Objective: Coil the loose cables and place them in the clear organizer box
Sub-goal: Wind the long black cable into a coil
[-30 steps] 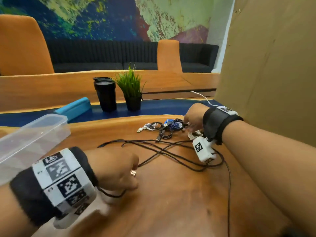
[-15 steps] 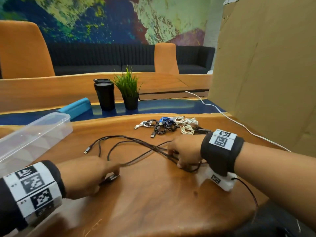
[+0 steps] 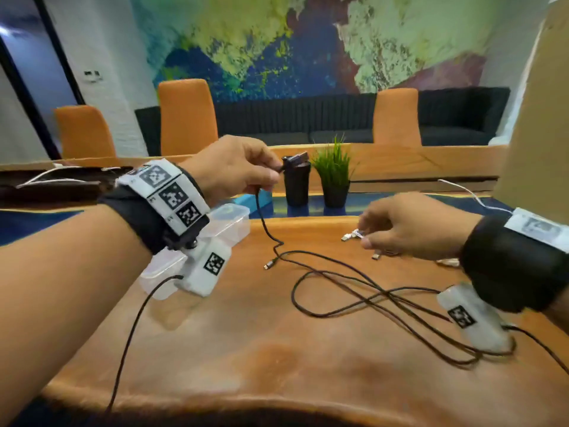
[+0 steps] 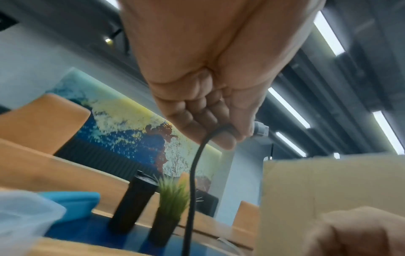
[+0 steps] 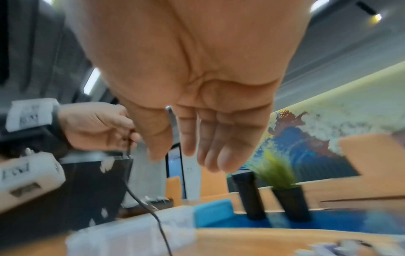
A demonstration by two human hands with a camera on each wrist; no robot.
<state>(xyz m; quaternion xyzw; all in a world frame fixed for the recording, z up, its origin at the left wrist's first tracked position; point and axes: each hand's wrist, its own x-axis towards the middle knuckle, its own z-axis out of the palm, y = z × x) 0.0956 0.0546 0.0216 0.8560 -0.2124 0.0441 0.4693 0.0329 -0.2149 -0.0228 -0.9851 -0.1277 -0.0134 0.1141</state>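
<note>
My left hand (image 3: pixel 271 174) is raised above the table and pinches one end of the long black cable (image 3: pixel 292 292) between thumb and fingers. From that hand (image 4: pixel 228 136) the cable (image 4: pixel 192 173) hangs down and lies in loose loops on the wooden table (image 3: pixel 277 349). My right hand (image 3: pixel 366 234) hovers over a small pile of short cables (image 3: pixel 351 236), which it mostly hides. Its fingers (image 5: pixel 210 155) are relaxed and hold nothing. The clear organizer box (image 3: pixel 231 220) lies at the left, partly behind my left wrist.
A black tumbler (image 3: pixel 296 183), a potted grass plant (image 3: pixel 334 180) and a blue item (image 3: pixel 246 199) stand beyond the table's far edge. A tall cardboard panel (image 3: pixel 538 118) rises at the right, with a white cord (image 3: pixel 471 195) beside it. Orange chairs stand behind.
My left hand has lifted off the table with the black cable's end. My right hand has let go of the cable's middle and moved toward the short cables.
</note>
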